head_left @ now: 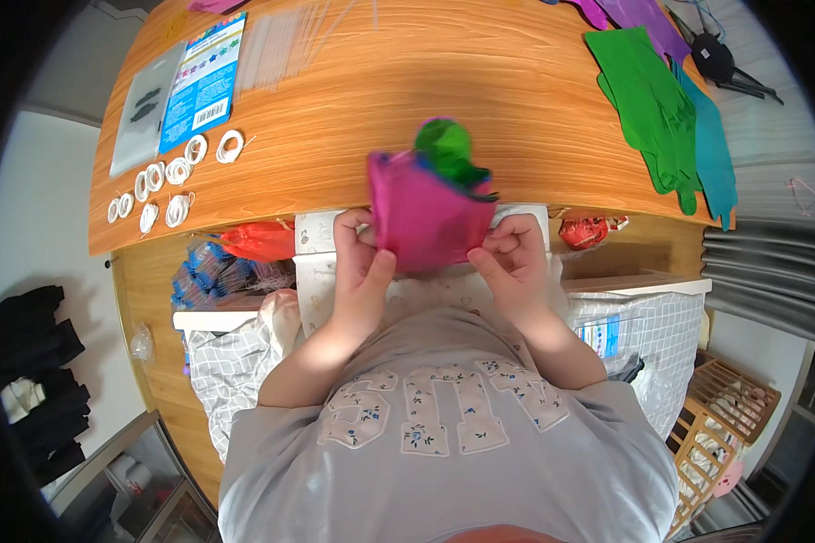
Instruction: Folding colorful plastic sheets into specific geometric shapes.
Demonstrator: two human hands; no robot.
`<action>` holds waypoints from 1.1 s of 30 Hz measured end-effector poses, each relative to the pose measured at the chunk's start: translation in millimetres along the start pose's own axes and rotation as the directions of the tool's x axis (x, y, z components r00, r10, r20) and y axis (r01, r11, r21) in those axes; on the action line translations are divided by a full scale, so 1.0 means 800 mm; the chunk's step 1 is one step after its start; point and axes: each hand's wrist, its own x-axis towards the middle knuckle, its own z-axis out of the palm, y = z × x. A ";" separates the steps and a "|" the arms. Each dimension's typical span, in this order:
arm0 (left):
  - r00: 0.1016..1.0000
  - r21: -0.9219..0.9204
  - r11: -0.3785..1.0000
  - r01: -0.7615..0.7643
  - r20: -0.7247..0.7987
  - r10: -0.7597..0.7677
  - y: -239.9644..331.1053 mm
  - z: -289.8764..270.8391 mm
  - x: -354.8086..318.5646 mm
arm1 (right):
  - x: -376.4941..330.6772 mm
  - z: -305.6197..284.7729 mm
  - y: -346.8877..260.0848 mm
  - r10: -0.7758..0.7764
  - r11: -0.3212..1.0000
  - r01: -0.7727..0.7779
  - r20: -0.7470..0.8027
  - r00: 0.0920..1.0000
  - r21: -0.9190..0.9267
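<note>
Both hands hold a folded, shiny magenta foil piece [430, 217] in front of me, just past the table's near edge. My left hand [360, 267] pinches its lower left corner between thumb and fingers. The lower right corner is gripped the same way by my right hand [514, 262]. Out of the top of the magenta foil stick a crumpled green foil piece [445, 149] and some dark blue and purple edges. The foil is slightly blurred, and I cannot tell how many layers it has.
On the wooden table [335, 118], white string coils [178, 170], a blue printed card [204, 81] and clear thin sticks [276, 45] lie left. Green foil [643, 118], teal foil [711, 154] and a black tripod-like object [715, 59] are right. A red bag [258, 242] sits below the edge.
</note>
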 end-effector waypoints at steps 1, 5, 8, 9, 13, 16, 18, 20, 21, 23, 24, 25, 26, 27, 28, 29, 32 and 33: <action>0.999 0.010 0.999 -0.049 0.020 0.049 0.001 0.004 0.000 | -0.002 0.001 0.000 0.000 0.999 0.001 0.027 1.000 -0.054; 0.999 0.213 0.976 0.038 -0.046 -0.028 0.000 -0.014 -0.007 | -0.013 0.003 0.003 -0.062 0.984 0.077 0.097 0.993 -0.160; 0.996 0.125 0.990 0.059 -0.074 -0.050 0.002 -0.011 -0.006 | -0.015 0.010 0.005 -0.193 0.965 0.212 0.131 0.972 -0.154; 0.994 0.081 0.994 0.068 -0.089 -0.061 0.004 -0.008 -0.004 | -0.012 0.020 0.000 -0.205 0.974 0.210 0.065 0.977 -0.082; 0.987 0.082 0.993 0.084 -0.143 -0.071 0.004 -0.004 0.006 | -0.003 0.023 -0.007 -0.080 0.993 0.083 -0.036 0.996 0.087; 0.982 0.079 0.991 0.113 -0.161 -0.099 0.007 0.002 0.013 | -0.002 0.010 -0.001 0.182 0.976 -0.184 0.029 0.983 0.118; 0.979 0.077 0.989 0.128 -0.169 -0.113 0.008 0.004 0.015 | 0.000 0.007 0.005 0.195 0.961 -0.192 0.003 0.981 0.197; 0.983 0.080 0.990 0.119 -0.153 -0.105 0.010 0.004 0.017 | 0.000 0.006 0.008 0.204 0.952 -0.197 -0.006 0.979 0.237; 0.984 0.081 0.990 0.114 -0.144 -0.101 0.011 0.005 0.019 | 0.000 0.004 0.008 0.209 0.952 -0.203 0.002 0.978 0.230; 0.982 0.081 0.990 0.114 -0.160 -0.101 0.015 0.010 0.022 | -0.001 0.001 0.008 0.219 0.952 -0.217 0.017 0.976 0.217; 0.980 0.081 0.990 0.116 -0.172 -0.101 0.018 0.015 0.025 | -0.001 0.000 0.008 0.219 0.951 -0.218 0.021 0.975 0.219; 0.978 0.082 0.990 0.117 -0.185 -0.100 0.020 0.018 0.026 | -0.001 -0.002 0.008 0.222 0.952 -0.221 0.018 0.975 0.210; 0.977 0.084 0.990 0.115 -0.189 -0.097 0.020 0.019 0.027 | 0.000 -0.003 0.008 0.226 0.954 -0.224 0.015 0.974 0.201; 0.980 0.078 0.990 0.114 -0.175 -0.099 0.020 0.019 0.028 | 0.000 -0.002 0.009 0.229 0.955 -0.227 0.012 0.973 0.192; 0.982 0.072 0.991 0.114 -0.162 -0.101 0.020 0.019 0.029 | 0.000 -0.001 0.010 0.231 0.954 -0.229 0.017 0.973 0.193; 0.984 0.066 0.991 0.114 -0.148 -0.104 0.021 0.019 0.030 | -0.001 0.000 0.009 0.224 0.948 -0.222 0.017 0.975 0.227; 0.985 0.036 0.991 0.132 -0.115 -0.127 0.019 0.008 0.029 | -0.001 0.004 0.008 0.212 0.933 -0.207 0.017 0.977 0.293; 0.985 0.019 0.990 0.143 -0.096 -0.140 0.019 0.006 0.028 | -0.001 0.005 0.006 0.209 0.935 -0.206 0.021 0.978 0.289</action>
